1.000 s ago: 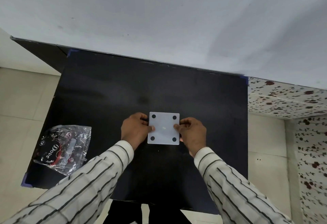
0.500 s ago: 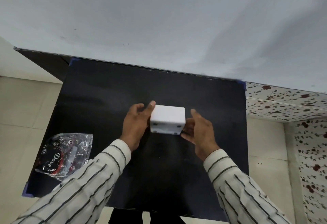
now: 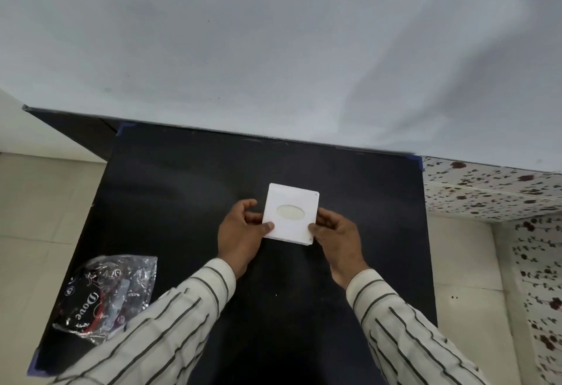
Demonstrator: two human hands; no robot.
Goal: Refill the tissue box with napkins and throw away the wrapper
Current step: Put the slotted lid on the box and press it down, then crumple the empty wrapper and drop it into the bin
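a person's two hands hold a white tissue box at the centre of the frame, just above a black table, its oval dispensing slot turned up toward the camera. the left hand clasps the box's left edge, thumb laid on the top face near the lower left corner, fingers curled behind the side; the right hand mirrors it on the right edge, thumb pressed by the lower right corner. both hands are closed on the box, a two-sided grip that seems meant to keep it level and square while it is set down slot-up, the way it would be used. whether the box already rests on the table or hangs just over it cannot be told from this angle. pale material shows through the slot, which suggests the napkins are inside and the refill is likely done. at the lower left of the frame, well apart from the box, a crumpled clear wrapper with dark printing lies near the table's corner, partly covered by the striped left sleeve, and appears to be the piece not yet thrown away.
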